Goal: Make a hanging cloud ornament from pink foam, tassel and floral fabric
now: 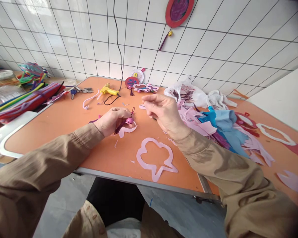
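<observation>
Over middle of orange tabletop (52,127), left hand (114,120) grips shiny pink round bell (129,121) with dark-purple thread tassel (120,127); right hand (165,114) half-curled, can't tell if holding anything. Loose pinch could drop bell.

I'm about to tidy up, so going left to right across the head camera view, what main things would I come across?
Bundled pipe cleaners, keys, yellow glue gun, pink bell, pink cloud-shaped cutout, blue material, white wavy frame.
</observation>
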A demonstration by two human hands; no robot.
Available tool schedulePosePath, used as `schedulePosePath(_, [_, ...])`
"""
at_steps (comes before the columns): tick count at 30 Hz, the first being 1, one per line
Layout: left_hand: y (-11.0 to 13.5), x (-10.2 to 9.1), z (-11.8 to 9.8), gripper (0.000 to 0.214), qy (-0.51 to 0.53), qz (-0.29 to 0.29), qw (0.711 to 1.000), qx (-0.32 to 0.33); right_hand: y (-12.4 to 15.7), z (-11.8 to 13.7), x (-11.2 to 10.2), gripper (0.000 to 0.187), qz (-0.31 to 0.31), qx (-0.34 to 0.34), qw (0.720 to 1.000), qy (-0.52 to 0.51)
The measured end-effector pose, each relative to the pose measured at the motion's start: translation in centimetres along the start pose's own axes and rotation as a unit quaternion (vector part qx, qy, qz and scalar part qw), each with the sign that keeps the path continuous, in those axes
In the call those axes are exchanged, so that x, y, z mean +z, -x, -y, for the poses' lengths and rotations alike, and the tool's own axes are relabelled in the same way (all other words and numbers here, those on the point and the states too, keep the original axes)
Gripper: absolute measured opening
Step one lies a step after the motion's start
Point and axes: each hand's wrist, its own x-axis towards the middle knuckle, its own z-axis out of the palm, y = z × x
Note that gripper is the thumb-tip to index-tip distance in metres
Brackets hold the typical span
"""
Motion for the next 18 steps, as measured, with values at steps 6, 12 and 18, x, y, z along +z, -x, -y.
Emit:
schedulePosePath(6, [0.0, 0.1, 0.1, 0.017, -0.009, -0.004, 1.0, -0.009, 0.4, 0.9, -0.1, 0.027, 0.08, -0.102, 0.982, 0.134])
schedulePosePath(12, [0.1, 0.1, 0.0, 0.011, -0.018, 0.052, 0.998, 0.006, 0.9, 0.4, 0.3, 0.011, 0.143, -0.148, 0.96, 0.19])
schedulePosePath(18, [0.4, 0.2, -0.3, 0.014, -0.03, 0.077, 0.997, -0.002, 0.5, 0.2, -0.1, 0.014, 0.161, -0.089, 0.966, 0.179])
